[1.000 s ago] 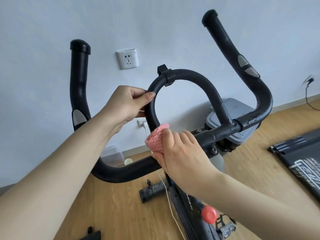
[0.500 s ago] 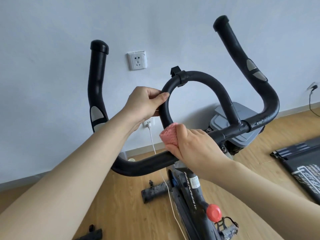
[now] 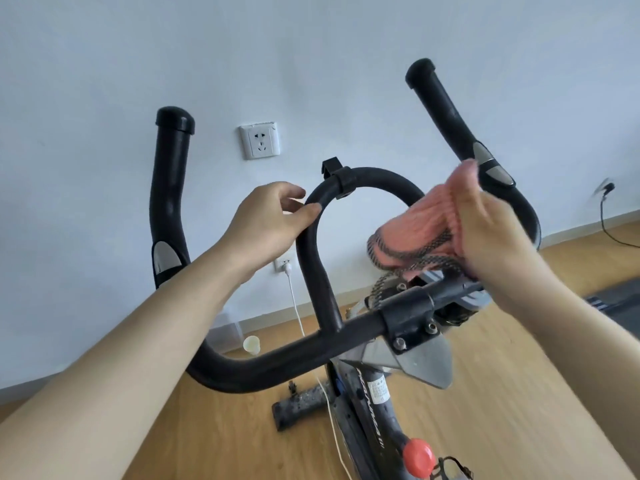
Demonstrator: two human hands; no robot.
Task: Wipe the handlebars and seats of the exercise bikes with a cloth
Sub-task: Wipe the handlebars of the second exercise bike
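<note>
The left hand (image 3: pixel 266 223) is gripping the left side of the loop (image 3: pixel 367 178), the curved inner bar of the handlebars (image 3: pixel 277 365); its thumb is pressing on the near face of the bar while the fingers are curling round the far side. The right hand (image 3: pixel 491 233) is holding a pink cloth (image 3: pixel 415 233), bunched between the thumb and the fingers, which are closing over its upper edge; the cloth is blurring with motion, so the exact lie of each finger is hard to tell. The cloth is hanging over the right side of the loop, above the crossbar and the clamp (image 3: pixel 412 317), and its grey-striped lower edge is sitting just above the crossbar; whether it is touching the bar cannot be told. The left horn (image 3: pixel 169 188) of the handlebars is standing upright beyond the left forearm, and the right horn (image 3: pixel 450 123) is leaning up and away behind the cloth, each carrying a grey sensor pad. Below the clamp the frame (image 3: pixel 377 407) of the bike is running down toward a red knob (image 3: pixel 418 457). No seat is showing in this view. On the wall (image 3: pixel 311 64) a socket (image 3: pixel 259 140) is sitting between the left horn and the loop, and a white cable (image 3: pixel 296 306) is hanging from a lower plug to the wooden floor (image 3: pixel 207 438). A pale cup (image 3: pixel 251 344) is standing on the floor near the wall.
</note>
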